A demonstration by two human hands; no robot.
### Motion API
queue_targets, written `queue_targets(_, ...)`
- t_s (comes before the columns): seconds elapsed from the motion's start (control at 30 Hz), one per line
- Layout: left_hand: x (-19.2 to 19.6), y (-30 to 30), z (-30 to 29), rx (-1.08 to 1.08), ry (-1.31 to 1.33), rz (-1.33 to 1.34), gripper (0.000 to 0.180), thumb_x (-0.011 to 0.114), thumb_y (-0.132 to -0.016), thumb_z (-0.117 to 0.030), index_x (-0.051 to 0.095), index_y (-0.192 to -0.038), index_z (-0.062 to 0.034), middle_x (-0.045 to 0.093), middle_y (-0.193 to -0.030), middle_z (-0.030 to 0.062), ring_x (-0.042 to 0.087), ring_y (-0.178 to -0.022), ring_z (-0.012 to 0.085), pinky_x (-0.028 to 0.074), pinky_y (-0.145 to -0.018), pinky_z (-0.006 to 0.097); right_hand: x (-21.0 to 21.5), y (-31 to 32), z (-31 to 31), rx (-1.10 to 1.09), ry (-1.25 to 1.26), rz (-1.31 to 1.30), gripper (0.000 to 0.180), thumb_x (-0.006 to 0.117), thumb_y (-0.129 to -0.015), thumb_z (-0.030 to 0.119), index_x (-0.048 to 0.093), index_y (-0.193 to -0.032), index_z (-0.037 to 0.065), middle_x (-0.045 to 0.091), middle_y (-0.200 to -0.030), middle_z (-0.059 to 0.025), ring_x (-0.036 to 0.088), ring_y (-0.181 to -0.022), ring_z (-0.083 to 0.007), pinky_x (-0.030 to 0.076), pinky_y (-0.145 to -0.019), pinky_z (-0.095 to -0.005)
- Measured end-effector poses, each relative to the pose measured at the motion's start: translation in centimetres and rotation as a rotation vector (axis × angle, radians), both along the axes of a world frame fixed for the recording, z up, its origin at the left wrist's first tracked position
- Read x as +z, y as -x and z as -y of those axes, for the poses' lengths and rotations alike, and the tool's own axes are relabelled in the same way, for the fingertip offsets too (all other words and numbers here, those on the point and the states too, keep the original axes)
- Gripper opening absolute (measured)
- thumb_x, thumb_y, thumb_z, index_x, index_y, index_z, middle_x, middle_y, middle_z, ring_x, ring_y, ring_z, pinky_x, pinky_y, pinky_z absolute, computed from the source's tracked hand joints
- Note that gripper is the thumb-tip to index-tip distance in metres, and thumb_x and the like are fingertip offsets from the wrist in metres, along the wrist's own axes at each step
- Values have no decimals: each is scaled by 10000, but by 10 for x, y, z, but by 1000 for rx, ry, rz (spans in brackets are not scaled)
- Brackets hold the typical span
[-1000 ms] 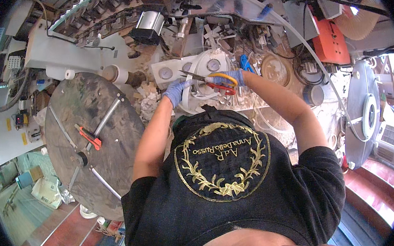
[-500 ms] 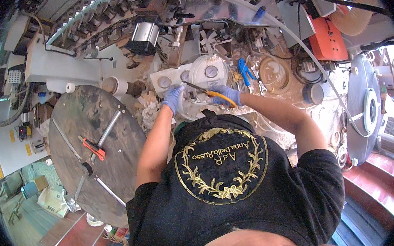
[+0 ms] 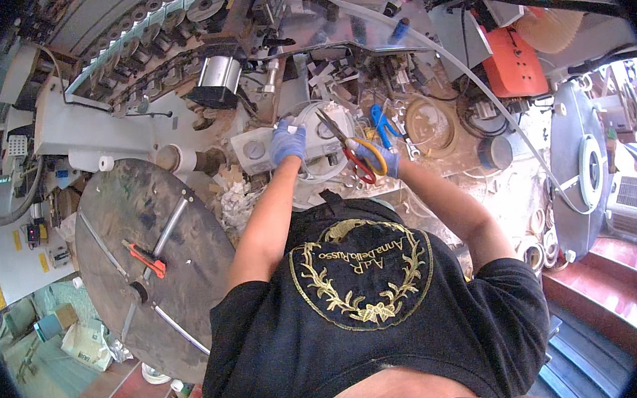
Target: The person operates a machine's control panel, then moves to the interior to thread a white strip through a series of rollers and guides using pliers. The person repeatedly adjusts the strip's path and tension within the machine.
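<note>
My right hand [image 3: 379,155], in a blue glove, is closed on a pair of scissors [image 3: 349,147] with yellow and red handle loops. The blades are slightly apart and point up and to the left. My left hand [image 3: 287,144], gloved as well, has its fingers bent together around a small white piece [image 3: 292,128] that I cannot make out clearly. Both hands are above a light grey box with round gauges [image 3: 254,150]. A clear, round, ring-like thing [image 3: 319,173] lies partly behind the scissors.
Blue-handled pliers [image 3: 381,125] and wrenches [image 3: 410,146] lie right of my hands. A large dark disc [image 3: 145,308], with a red-handled tool [image 3: 146,260] on it, stands at the left. A metal cylinder [image 3: 217,78] and an orange box [image 3: 512,63] are farther back.
The scissors have turned more upright, and their blades have parted, with the red loop now showing. My left hand has risen a little, and the view has shifted slightly.
</note>
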State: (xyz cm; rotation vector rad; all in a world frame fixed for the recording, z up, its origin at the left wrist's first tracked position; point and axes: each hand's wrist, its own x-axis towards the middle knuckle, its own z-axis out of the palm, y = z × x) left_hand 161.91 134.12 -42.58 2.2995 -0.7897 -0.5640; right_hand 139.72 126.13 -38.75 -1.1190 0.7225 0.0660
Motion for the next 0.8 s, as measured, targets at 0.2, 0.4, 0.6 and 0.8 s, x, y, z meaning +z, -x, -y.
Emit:
queue_targets(0.2,29,-8,3,-148,-309,112,402,665,-719,-355,581,-1067,-173,646,-1002,140,621,-902,326,489,-782,422,9,-11,23,-16,-153,-65,507,530,-837,582,546,-1018,109,586,-796,-61,585,-669,-177,494,-587,-319)
queue_targets(0.4,22,-2,1,-109,-162,112,460,638,-736,-320,540,-1140,-122,631,-1004,187,614,-917,346,480,-801,451,12,-22,43,67,-129,-120,540,542,-838,565,515,-1152,127,613,-894,-96,626,-735,-206,526,-611,-346)
queue_targets(0.6,2,-14,-12,-211,-227,221,486,631,-771,-334,508,-1191,-122,610,-1069,185,604,-947,340,477,-818,439,29,-62,52,32,-216,-249,421,504,-863,543,561,-1036,165,615,-827,-48,565,-620,-162,472,-509,-324)
queue_targets(0.8,-17,-27,-26,-407,-62,352,401,580,-807,-365,532,-1129,-131,606,-1071,159,594,-946,339,474,-821,447,23,-82,84,281,-53,-218,400,512,-865,523,562,-1029,161,611,-813,-38,550,-600,-153,457,-496,-314)
